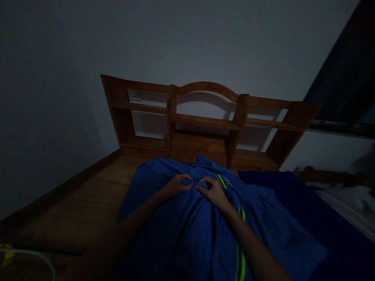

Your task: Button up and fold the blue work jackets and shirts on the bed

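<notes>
A blue work garment [187, 230] with yellow-green reflective stripes and some pale lettering lies spread and creased before me. My left hand [178, 185] pinches a fold of its cloth near the upper middle. Close beside it, my right hand [213, 192] pinches the same fabric, thumb and fingers bent toward the left. The fingertips of both hands almost meet at the gathered fold. Dim light hides whether a fastener sits between them.
Behind the garment stands a wooden headboard [205, 124] with open shelves against a pale wall [187, 39]. Wooden boards [88, 203] lie at left, dark blue cloth [281, 195] at right. A pale cable [35, 253] curves at lower left. A dark curtain [345, 78] hangs at upper right.
</notes>
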Motion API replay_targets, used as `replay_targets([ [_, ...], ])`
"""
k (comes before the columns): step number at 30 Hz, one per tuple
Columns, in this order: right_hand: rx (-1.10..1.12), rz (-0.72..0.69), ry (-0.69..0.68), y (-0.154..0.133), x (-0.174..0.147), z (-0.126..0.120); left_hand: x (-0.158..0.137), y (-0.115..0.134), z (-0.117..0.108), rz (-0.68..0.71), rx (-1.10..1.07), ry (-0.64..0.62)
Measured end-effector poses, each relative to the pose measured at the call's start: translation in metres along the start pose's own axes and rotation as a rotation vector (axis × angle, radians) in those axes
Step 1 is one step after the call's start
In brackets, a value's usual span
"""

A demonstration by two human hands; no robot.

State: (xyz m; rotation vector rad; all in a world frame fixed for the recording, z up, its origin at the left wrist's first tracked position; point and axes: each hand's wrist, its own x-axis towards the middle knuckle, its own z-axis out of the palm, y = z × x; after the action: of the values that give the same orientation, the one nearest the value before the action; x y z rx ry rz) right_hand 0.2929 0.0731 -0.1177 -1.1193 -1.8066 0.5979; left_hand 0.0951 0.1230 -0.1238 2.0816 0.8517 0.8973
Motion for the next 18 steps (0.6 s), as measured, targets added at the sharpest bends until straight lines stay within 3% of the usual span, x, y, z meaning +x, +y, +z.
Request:
replay_targets([
  [5, 0.018, 0.028, -0.002, 0.001, 0.000, -0.001, -0.002, 0.007, -0.001, 0.092, 0.081, 0.065],
  [13, 0.029, 0.029, 0.058, -0.002, 0.000, 0.000, -0.009, 0.025, -0.006, 0.028, -0.088, 0.029],
  [18, -0.024, -0.014, 0.045, -0.007, 0.000, -0.002, -0.008, 0.023, -0.003, 0.027, -0.044, 0.068],
])
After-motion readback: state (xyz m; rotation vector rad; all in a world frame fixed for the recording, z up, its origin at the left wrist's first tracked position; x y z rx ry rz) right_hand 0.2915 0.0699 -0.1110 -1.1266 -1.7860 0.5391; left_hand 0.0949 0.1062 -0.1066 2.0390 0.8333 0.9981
